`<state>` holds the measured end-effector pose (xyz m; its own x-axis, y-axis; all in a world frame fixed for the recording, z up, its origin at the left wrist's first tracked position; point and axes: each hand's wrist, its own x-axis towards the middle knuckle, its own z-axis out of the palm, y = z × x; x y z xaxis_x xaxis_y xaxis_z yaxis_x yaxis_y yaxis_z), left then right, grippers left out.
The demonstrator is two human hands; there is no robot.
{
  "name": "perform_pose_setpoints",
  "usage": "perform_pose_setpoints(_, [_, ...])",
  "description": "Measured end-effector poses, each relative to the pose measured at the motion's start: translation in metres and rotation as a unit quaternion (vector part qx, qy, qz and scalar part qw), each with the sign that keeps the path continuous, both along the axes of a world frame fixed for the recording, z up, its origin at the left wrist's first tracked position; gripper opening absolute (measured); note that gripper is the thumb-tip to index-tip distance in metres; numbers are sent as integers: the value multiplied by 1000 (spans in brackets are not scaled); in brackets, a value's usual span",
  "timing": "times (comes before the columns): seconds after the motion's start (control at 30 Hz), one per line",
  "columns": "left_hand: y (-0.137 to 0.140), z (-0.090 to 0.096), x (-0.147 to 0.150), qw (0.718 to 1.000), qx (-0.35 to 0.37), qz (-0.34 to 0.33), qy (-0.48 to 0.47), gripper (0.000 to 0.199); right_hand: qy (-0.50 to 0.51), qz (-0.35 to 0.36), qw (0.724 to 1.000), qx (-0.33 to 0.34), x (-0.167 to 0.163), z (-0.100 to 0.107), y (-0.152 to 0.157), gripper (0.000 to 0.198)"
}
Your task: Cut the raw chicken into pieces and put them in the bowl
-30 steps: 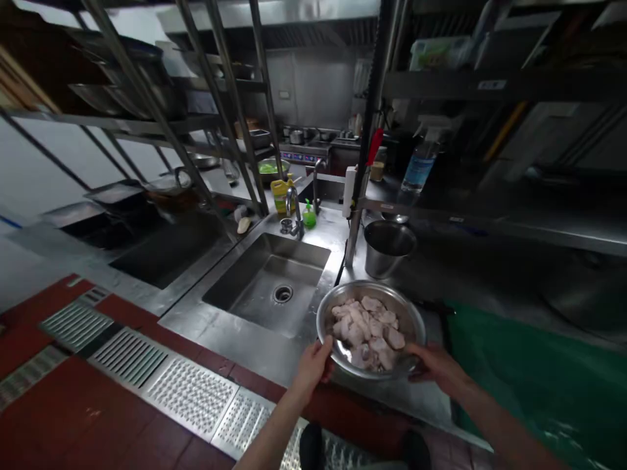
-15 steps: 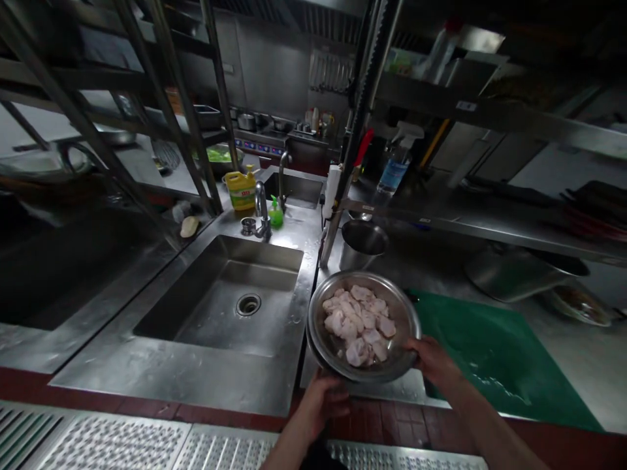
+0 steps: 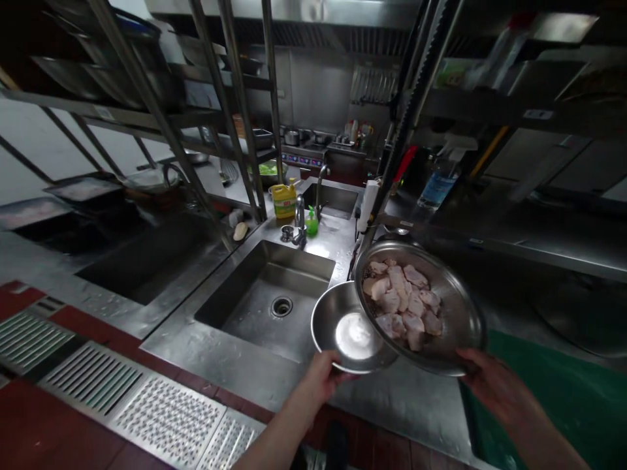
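One separating step, seemingly; left hand grips bowl ahead; right hand grips colander ahead-left; its meat likely needs steadying next.

Cannot make out any wording, brand or number on the yellow jug, the spray bottle or the white tag of the upper right shelf, owing to blur and smallness.
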<state>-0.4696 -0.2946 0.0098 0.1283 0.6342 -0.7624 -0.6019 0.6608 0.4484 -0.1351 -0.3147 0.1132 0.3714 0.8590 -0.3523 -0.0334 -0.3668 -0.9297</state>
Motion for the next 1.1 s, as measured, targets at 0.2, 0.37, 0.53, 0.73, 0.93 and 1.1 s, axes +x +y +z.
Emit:
perform_pose_setpoints(0.2, [29,19,-109,998,23,28,56,34,155,-1,988,-13,-73,-5,28,27])
perform_pose_setpoints(0.37, [56,35,-231,957,83,-19,278,35,215,-32,976,-26,-178,-26,37,27])
perform_pose_setpoints(0.53, [91,59,-357,811,106,-102,567,51,246,-51,967,-28,-274,-56,46,19])
perform_pose_setpoints(0.73, [123,101,-429,525,162,-249,797,82,302,-29,953,-7,-344,-81,43,21])
perform_pose_setpoints(0.93, [130,151,-430,344,259,-275,860,73,293,-43,955,-3,-366,-73,30,24])
perform_pose_setpoints(1.1, [125,182,-423,255,303,-268,878,70,262,-77,962,-8,-366,-59,20,20])
